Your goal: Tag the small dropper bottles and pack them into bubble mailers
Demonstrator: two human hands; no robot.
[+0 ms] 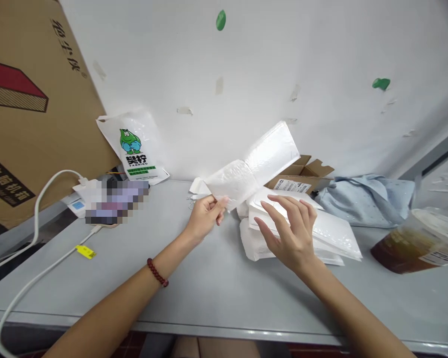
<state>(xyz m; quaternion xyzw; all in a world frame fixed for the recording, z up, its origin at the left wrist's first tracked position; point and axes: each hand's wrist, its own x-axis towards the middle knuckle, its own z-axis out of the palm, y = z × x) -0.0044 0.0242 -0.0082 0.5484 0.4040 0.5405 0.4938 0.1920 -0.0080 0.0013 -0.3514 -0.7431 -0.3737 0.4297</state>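
A white bubble mailer (231, 180), creased across its middle, slants up and to the right from my left hand (205, 216). The thumb and fingers of that hand pinch its lower edge. My right hand (293, 228) hovers at the right with its fingers spread and curved, holding nothing. Below and behind it lies a loose pile of white padded mailers (336, 231) on the grey table (209, 283). The held mailer's upper end reaches above the pile, in front of the wall.
At left stand a large cardboard box (41, 124), a white printed bag (138, 149) and a blurred phone (115, 201) with a white cable (48, 271). Behind the pile sits an open carton (302, 171). A blue cloth bag (366, 199) and a drink cup (414, 243) are at right.
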